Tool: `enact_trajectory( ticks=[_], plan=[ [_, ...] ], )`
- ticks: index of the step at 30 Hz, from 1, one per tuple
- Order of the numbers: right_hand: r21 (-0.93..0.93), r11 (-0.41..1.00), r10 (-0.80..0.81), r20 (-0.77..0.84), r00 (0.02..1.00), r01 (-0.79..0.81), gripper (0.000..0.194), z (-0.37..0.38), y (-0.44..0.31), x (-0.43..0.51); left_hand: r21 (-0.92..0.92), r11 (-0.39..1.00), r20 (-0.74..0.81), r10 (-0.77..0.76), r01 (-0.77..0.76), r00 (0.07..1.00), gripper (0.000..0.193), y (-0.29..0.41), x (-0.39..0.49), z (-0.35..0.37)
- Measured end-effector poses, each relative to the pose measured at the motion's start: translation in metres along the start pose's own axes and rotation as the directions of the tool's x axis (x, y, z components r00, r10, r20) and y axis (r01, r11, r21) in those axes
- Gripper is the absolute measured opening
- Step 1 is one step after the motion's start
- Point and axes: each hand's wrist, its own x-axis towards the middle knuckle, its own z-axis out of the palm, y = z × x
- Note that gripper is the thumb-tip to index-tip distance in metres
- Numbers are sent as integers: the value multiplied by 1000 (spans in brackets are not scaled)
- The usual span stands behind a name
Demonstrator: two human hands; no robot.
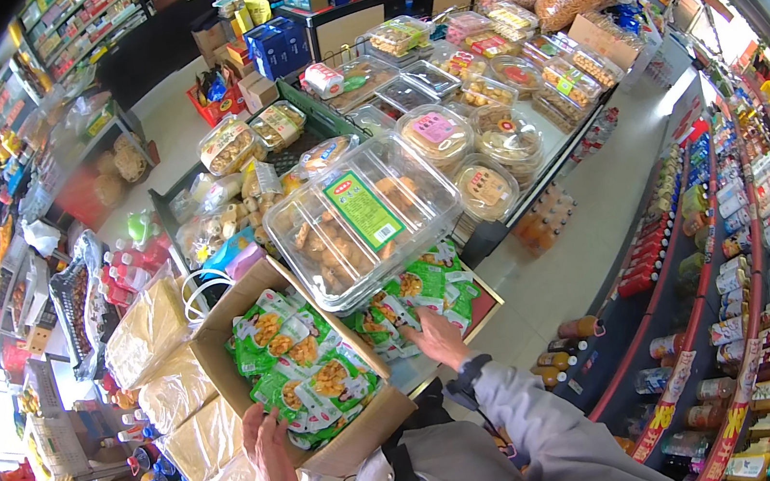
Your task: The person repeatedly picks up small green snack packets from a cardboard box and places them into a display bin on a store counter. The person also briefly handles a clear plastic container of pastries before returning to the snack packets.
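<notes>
An open cardboard box [397, 414] full of green snack packets [300, 368] sits tilted before me. My left hand [269, 449] rests at its left wall near the corner, fingers raised and slightly apart. My right hand [434, 336] touches a second group of green snack packets [435, 285] lying to the right of the box; its fingertips are partly among them, and I cannot tell whether it grips one. Just above both groups stands a large clear plastic container [363, 214] of brown pastries with a green label.
Clear tubs of snacks [434, 133] cover the display table beyond. Plastic-wrapped bales [181, 384] are stacked left of the box. Curved shelves of bottles [723, 313] stand at the right, with loose bottles [561, 359] by their foot. A red basket [217, 102] lies farther back.
</notes>
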Motion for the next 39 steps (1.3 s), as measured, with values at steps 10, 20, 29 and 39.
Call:
enact_trajectory(
  ticks=[10, 20, 29, 39],
  plan=[
    [131, 974, 174, 84, 981, -184, 66, 36, -32, 42, -60, 998, -114, -41, 34, 993, 26, 2, -58, 4],
    [297, 953, 60, 10, 998, -60, 38, 48, -13, 34, 1, 999, -114, -39, 39, 993, 22, -4, -69, 37],
    [793, 556, 134, 210, 969, -249, 21, 3, 50, 5, 106, 991, 49, -87, 81, 995, 25, 2, -71, 79],
    [900, 322, 64, 287, 956, -292, 26, -86, 17, -68, 221, 965, 357, -217, 143, 909, 46, -14, -66, 114]
  ],
)
